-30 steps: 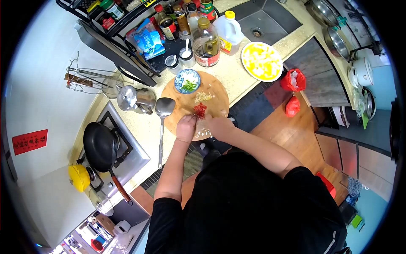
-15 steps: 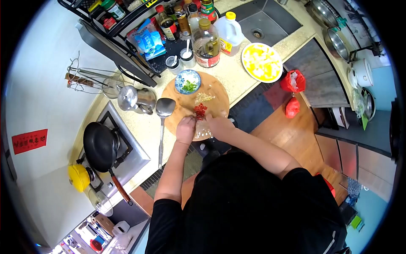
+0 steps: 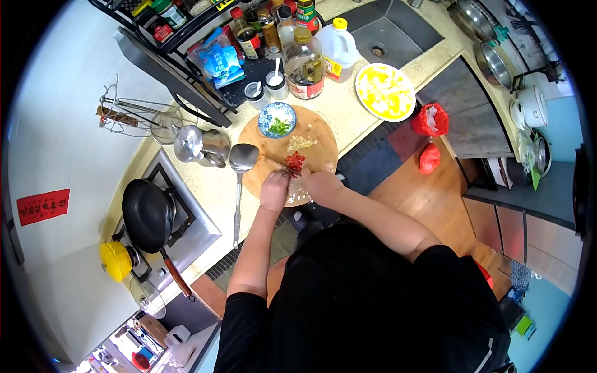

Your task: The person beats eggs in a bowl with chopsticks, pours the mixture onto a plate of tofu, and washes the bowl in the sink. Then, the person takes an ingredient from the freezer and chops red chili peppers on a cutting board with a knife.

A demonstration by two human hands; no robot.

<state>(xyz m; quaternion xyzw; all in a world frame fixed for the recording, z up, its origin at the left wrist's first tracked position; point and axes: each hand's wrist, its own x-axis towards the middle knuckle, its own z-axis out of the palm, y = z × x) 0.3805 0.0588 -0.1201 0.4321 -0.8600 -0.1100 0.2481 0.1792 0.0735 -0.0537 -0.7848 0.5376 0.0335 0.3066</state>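
Observation:
A round wooden cutting board (image 3: 320, 133) lies on the counter. On it, a thin knife blade (image 3: 273, 163) points up and left from my right hand (image 3: 320, 186), which is closed round the handle. My left hand (image 3: 274, 188) is closed at the board's near edge, its fingertips beside the blade; what they pinch is hidden. Chopped red pieces (image 3: 295, 161) lie just beyond the blade. Farther up are minced pale bits (image 3: 301, 143) and a blue-and-white dish (image 3: 266, 116) with chopped green and white pieces.
Left of the board are a metal spatula (image 3: 244, 157), a steel pot (image 3: 214, 146) and a black wok (image 3: 145, 214) on the stove. Behind stand two small jars (image 3: 277, 86), a large glass bottle (image 3: 303, 65) and a jug (image 3: 339, 53). A plate of yellow-white food (image 3: 385, 92) sits near the sink (image 3: 392, 31).
The knife blade now shows as a thin line tilted left of the red pieces, where it was hard to see before. Both hands have stayed nearly in place.

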